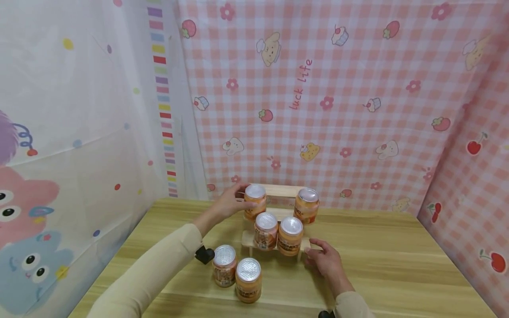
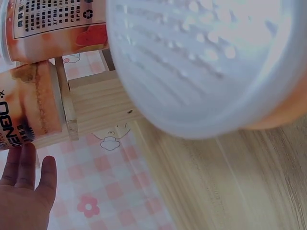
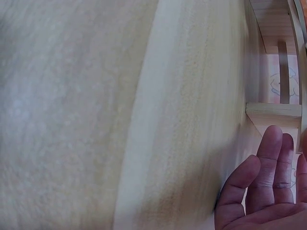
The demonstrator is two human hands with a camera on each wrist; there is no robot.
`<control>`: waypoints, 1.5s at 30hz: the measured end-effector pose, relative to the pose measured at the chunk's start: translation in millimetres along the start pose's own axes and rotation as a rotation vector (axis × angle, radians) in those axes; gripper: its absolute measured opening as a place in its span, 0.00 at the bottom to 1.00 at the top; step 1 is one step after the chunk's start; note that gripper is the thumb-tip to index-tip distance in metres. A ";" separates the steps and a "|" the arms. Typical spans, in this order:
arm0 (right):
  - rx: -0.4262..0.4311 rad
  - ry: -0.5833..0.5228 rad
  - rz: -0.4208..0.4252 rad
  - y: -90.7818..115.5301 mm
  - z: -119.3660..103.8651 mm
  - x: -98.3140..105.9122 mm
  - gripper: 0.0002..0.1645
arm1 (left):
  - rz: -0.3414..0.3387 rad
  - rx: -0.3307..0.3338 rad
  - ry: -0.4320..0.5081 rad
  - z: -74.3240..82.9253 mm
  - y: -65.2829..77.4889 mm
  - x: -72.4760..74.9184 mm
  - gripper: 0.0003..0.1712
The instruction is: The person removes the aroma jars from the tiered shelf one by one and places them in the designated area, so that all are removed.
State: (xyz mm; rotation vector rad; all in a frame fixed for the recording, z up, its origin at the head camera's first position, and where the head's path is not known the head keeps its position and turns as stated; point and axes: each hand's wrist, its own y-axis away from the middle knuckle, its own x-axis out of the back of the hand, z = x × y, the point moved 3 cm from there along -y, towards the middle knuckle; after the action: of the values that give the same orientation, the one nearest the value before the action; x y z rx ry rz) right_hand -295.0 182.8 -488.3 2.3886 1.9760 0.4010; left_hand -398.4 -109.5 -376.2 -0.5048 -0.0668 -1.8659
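My left hand point(image 1: 230, 203) is at the left can point(image 1: 254, 210) on the upper part of a small wooden stepped rack point(image 1: 248, 239). In the left wrist view its fingers point(image 2: 26, 165) are nearly straight, their tips at the can's side, and the thumb stands apart from it. My right hand point(image 1: 327, 264) is beside the right end of the lower step, fingers point(image 3: 271, 148) extended. Whether they touch the wood cannot be told. Another orange can point(image 1: 306, 206) stands at the rack's upper right. Two cans, left point(image 1: 266, 232) and right point(image 1: 290, 237), stand side by side on the lower step.
Two more silver-lidded cans, one farther left point(image 1: 225, 267) and one nearer point(image 1: 248, 281), stand on the wooden table point(image 1: 389, 265) in front of the rack. A pink checked cloth point(image 1: 350, 128) hangs behind. A white patterned cloth point(image 1: 91, 110) hangs at the left.
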 end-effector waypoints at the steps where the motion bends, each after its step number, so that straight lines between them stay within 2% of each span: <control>1: 0.000 0.002 0.000 0.2 -0.2 0.1 0.28 | 0.000 -0.002 -0.002 -0.1 -0.3 -0.4 0.37; 10: -0.005 0.004 -0.004 0.3 -3.1 0.5 0.28 | 0.007 0.000 -0.075 0.6 -0.9 -0.2 0.36; 20: -0.009 0.001 -0.014 -0.5 -6.3 1.5 0.28 | -0.007 0.023 -0.112 4.3 -2.7 -0.4 0.35; 32: -0.018 -0.001 -0.010 0.8 -3.7 1.4 0.28 | 0.029 0.019 -0.057 1.0 -0.3 -3.9 0.34; 38: -0.009 -0.007 -0.009 0.3 -2.8 1.3 0.27 | 0.054 0.007 -0.049 3.1 1.7 5.0 0.33; 45: -0.009 -0.013 -0.005 1.7 -2.0 1.1 0.27 | 0.077 0.019 -0.041 13.5 11.8 21.5 0.41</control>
State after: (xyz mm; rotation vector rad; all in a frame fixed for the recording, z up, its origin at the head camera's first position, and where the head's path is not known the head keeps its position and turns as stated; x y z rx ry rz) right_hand -293.7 183.2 -485.8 2.3745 1.9693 0.3923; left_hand -389.1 -128.9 -358.2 -0.5256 -0.0918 -1.7780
